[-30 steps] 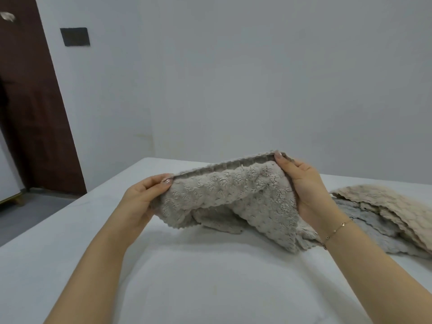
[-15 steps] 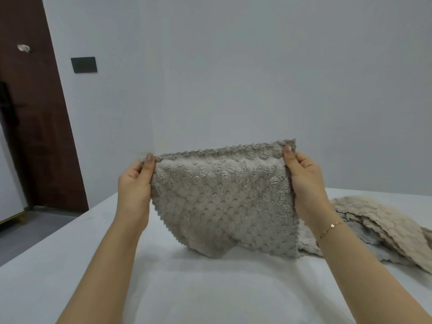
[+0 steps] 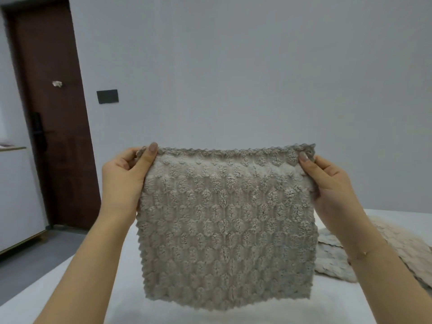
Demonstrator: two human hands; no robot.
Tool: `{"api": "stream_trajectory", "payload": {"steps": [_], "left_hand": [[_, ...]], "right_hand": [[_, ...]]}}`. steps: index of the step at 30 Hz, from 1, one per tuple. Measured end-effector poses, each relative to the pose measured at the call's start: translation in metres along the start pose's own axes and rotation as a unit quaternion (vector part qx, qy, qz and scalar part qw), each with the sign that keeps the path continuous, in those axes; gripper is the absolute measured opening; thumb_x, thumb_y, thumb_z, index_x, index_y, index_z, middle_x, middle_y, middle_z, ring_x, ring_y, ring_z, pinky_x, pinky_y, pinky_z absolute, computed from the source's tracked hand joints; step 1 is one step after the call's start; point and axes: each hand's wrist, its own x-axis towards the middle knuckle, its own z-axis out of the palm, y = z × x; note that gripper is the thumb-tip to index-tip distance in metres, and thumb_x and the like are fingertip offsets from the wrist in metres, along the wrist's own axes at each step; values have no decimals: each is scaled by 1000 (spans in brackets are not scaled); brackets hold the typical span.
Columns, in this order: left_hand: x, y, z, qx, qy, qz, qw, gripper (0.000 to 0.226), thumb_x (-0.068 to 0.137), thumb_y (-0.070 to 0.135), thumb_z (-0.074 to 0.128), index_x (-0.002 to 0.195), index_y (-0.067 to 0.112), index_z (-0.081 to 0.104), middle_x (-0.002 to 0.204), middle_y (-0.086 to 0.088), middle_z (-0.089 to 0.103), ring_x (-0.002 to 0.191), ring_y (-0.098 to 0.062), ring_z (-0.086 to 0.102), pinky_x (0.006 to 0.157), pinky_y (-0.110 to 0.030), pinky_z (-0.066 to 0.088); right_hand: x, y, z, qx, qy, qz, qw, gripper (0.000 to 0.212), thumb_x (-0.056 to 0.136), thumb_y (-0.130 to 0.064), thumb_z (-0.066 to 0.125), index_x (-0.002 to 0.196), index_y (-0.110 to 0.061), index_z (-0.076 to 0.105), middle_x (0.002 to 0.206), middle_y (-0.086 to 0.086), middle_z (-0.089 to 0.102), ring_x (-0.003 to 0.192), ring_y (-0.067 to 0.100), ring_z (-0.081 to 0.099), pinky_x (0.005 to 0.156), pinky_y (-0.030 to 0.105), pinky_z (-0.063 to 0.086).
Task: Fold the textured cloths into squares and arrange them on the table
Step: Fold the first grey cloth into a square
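My fingers behind the grey cloth [image 3: 228, 228] are hidden; only my thumbs show. The cloth screens the table [image 3: 70, 298] behind it. At 4 o'clock my right forearm covers part of the cloth pile [image 3: 336, 260], the frame edge cropping the rest.

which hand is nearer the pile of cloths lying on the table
The right hand. It pinches the held grey cloth at its top right corner, just above the pile of cloths. The left hand pinches the opposite corner, across the cloth from the pile.

Nubby matt fleece cloth [image 3: 226, 228] (grey)
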Motion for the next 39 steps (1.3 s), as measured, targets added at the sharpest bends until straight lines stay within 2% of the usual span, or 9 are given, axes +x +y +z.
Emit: {"api": "stream_trajectory", "payload": {"steps": [10,16,18,21,26,29,31,36,39], "left_hand": [[-3,-57,-26,83,-36,-128,988,27,84,32,69,86,4,70,64,3,68,59,-8,63,55,-17,49],[-21,-167,-40,179,-69,-244,951,41,87,34,67,90,-7,68,78,-17,69,68,-21,63,58,-24,47],[-28,-194,-43,200,-84,-257,942,44,87,35,66,90,-9,66,76,-25,65,62,-17,58,55,-22,43],[-36,-222,-46,242,-98,-254,931,32,87,32,67,86,-1,70,62,-1,64,56,-6,59,52,-18,43],[-37,-234,-46,317,-76,-210,922,28,91,34,60,113,16,60,106,0,63,96,-19,61,78,-29,48],[-40,-224,-40,435,-128,-61,889,34,95,30,55,125,15,55,127,-2,53,117,-20,49,98,-30,38],[-48,-212,-30,453,-209,-4,867,31,96,31,51,124,18,57,130,0,51,122,-19,45,103,-34,34],[-73,-217,-29,560,-439,-104,695,58,98,54,22,151,32,17,160,5,8,147,-13,7,118,-39,7],[-70,-223,-37,578,-435,-134,677,57,99,54,12,152,35,6,161,5,-6,147,-12,-6,119,-42,-4]], "right_hand": [[7,63,-10,-46,-31,187,981,17,90,-15,58,97,-2,65,78,9,71,66,16,67,63,24,56],[-1,158,-30,-306,-30,212,928,39,93,-26,59,84,12,55,68,17,55,59,21,51,51,25,44],[-4,178,-37,-348,-38,204,914,36,95,-25,56,72,2,49,63,13,47,54,20,45,48,23,41],[-5,203,-49,-407,-31,181,895,32,94,-25,58,69,-7,48,54,7,45,52,19,43,52,27,39],[-10,220,-52,-452,5,144,880,22,94,-19,56,114,-12,60,102,-1,61,82,15,58,66,22,47],[-18,214,-41,-575,-81,51,812,37,97,-20,49,133,-13,49,137,0,46,126,19,44,107,31,35],[-25,210,-26,-623,-165,22,764,44,98,-23,45,141,-13,41,151,0,34,139,18,28,113,27,18],[-44,217,-8,-662,-301,110,678,60,101,-47,25,152,-17,16,160,-2,10,147,12,9,119,27,5],[-43,220,-13,-668,-307,138,664,62,100,-51,21,153,-21,11,160,-3,5,147,10,3,120,30,1]]}}
